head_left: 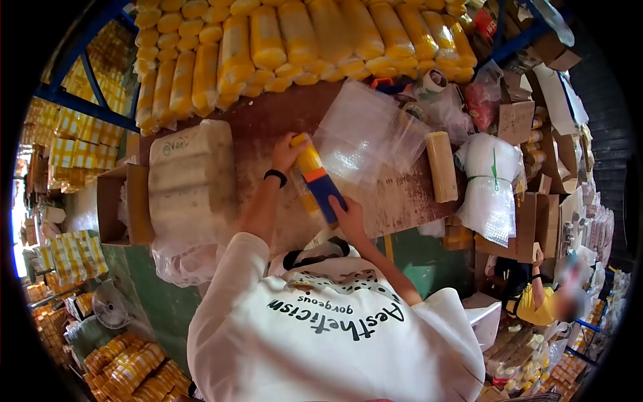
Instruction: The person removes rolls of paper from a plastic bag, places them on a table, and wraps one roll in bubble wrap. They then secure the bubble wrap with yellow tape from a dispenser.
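Observation:
A long, narrow pack with yellow, orange and blue sections slants across the front of the table between my hands. My left hand, with a black band at the wrist, is closed round its yellow far end. At the blue near end, my right hand grips the side with the thumb laid along it. Clear plastic bags lie flat on the brown tabletop just beyond the pack. Another yellow strip shows beside the blue part, close to the table's front edge.
Yellow wrapped rolls are stacked along the back. To the left sit a large wrapped bundle and an open carton. A beige roll and tied bubble wrap stand right. Another person works at lower right.

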The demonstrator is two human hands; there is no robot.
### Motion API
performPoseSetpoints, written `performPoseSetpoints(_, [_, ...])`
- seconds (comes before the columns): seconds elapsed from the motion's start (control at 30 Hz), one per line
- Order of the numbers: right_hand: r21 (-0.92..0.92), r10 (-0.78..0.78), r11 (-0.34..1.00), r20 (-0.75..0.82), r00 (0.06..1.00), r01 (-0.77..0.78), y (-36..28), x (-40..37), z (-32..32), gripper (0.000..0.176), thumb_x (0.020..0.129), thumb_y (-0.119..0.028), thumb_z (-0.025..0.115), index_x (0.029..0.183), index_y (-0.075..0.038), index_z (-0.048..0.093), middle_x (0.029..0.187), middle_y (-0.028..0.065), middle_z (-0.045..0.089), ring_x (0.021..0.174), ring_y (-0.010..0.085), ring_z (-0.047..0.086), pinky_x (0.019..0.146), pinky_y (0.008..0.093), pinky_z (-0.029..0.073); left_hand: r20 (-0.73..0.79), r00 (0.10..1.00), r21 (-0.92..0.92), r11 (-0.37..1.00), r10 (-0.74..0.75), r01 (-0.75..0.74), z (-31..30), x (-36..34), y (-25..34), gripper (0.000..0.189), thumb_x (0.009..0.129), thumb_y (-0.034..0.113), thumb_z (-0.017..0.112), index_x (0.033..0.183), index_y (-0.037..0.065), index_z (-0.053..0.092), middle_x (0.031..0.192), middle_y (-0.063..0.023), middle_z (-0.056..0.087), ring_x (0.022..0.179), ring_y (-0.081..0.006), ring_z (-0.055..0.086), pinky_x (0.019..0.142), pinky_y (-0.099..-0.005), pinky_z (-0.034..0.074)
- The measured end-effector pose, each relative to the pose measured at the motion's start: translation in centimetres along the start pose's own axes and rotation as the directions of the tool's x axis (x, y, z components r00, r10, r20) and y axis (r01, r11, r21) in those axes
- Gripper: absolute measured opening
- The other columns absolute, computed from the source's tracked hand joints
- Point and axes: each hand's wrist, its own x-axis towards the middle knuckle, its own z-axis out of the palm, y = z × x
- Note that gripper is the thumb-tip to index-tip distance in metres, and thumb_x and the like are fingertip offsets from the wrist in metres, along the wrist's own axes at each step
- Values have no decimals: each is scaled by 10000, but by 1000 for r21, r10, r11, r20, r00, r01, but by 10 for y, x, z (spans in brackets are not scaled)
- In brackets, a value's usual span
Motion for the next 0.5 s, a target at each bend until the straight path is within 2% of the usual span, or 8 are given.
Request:
performPoseSetpoints(0.1, [11, 19, 1000, -2, 1000, -19, 6, -16, -9, 460, 871, -371, 643, 690, 43, 556, 547, 122, 503, 504, 163, 463, 489, 347, 385, 15, 1000, -45, 999, 2, -1, -1, 3, -2, 555, 778, 489, 667, 1133, 71, 581, 1064, -153, 634, 993, -283, 603, 835, -343, 475])
performPoseSetpoints(0.2, [6, 99, 995, 7, 995, -99, -5, -40, -25, 419, 873, -331, 649, 693, 35, 555, 542, 106, 486, 513, 137, 435, 484, 330, 373, 23, 1000, -82, 997, -5, 7, -2, -3, 2, 535, 795, 459, 665, 1143, 63, 575, 1087, -152, 625, 999, -274, 601, 847, -332, 480])
performPoseSetpoints(0.5, [14, 65, 998, -47, 997, -64, 26, -85, -35, 329, 868, -251, 662, 750, 35, 552, 543, 79, 463, 534, 109, 384, 482, 302, 352, 21, 999, -50, 998, -35, 36, -8, -16, 27, 539, 806, 438, 666, 1163, 46, 568, 1114, -155, 612, 1012, -269, 596, 862, -323, 480])
